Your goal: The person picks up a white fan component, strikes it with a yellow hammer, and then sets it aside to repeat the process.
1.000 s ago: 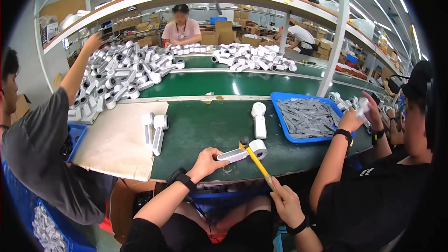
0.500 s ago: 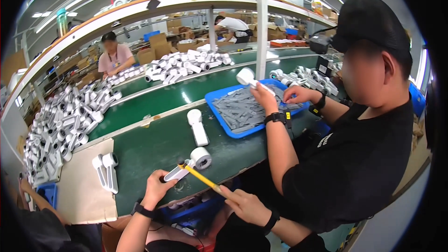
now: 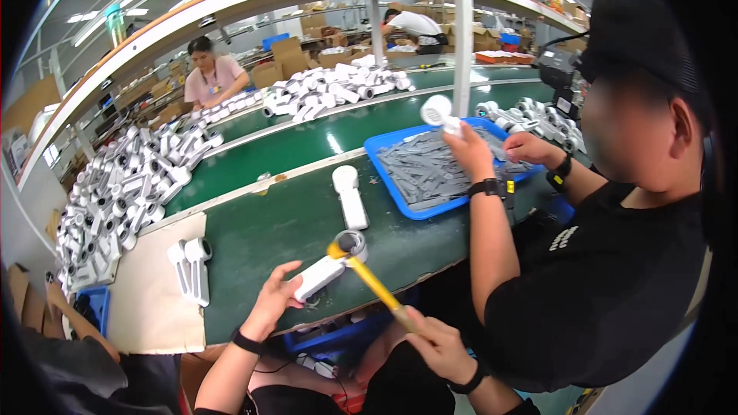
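Observation:
My left hand grips the handle end of a white plastic part between thumb and fingers at the bench's front edge. This part has a long flat handle and a round, hollow head lying away from me. In my right hand is a yellow-handled hammer, its head at the round end of the part. Whether the hammer touches the part I cannot tell. Just beyond lies a similar white part. Two more white parts lie side by side on cardboard to the left.
A blue tray of grey strips stands at right. Beside it a co-worker in black holds another white part. White parts are heaped at far left and beyond the green belt. A shelf post rises behind the tray.
The white part in my left hand has turned, its smooth side now up. The hammer head has moved from the part's neck to its round end. The whole view has shifted slightly.

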A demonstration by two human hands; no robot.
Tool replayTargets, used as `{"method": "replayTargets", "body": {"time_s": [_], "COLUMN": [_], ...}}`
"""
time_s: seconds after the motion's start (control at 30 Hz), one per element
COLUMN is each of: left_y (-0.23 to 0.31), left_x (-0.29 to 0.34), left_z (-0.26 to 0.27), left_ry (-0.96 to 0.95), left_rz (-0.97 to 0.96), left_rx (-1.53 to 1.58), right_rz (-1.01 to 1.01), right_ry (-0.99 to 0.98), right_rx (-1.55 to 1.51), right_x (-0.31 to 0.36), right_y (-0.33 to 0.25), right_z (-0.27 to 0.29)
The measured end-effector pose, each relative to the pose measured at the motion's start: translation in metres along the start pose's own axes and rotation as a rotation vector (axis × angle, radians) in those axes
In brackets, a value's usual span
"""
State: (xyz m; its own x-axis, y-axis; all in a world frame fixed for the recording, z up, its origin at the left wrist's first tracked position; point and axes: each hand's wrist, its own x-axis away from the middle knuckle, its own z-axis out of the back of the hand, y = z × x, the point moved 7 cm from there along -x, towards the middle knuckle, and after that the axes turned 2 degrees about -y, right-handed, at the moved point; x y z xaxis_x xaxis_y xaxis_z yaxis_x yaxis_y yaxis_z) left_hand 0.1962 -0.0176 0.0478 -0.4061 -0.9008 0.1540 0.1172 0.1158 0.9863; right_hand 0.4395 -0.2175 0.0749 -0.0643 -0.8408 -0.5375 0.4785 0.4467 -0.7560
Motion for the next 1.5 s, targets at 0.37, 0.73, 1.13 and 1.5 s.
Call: {"method": "replayTargets", "body": {"time_s": [0.37,0.73,1.13,1.5], "left_y": [0.003,0.026,0.020,-0.016], "left_x": [-0.005,0.011,0.010,0.006], "left_z": [0.019,-0.003,0.000,0.028], "left_ry": [0.100,0.259,0.280,0.199], "left_rz": [-0.355,-0.497,-0.508,-0.323], "left_rx": [-0.588,-0.823,-0.739,-0.746], "right_rz": [-0.141,0.013,-0.046,0.020], "right_ry": [-0.128,-0.185,-0.261,-0.278], "right_rx": [0.018,0.170,0.249,0.231], "right_x": [0.002,-0.027,-0.021,-0.022], "right_y": [0.010,-0.015,-0.020,-0.029], "right_z": [-0.008,-0.026,-0.030,-0.047]}}
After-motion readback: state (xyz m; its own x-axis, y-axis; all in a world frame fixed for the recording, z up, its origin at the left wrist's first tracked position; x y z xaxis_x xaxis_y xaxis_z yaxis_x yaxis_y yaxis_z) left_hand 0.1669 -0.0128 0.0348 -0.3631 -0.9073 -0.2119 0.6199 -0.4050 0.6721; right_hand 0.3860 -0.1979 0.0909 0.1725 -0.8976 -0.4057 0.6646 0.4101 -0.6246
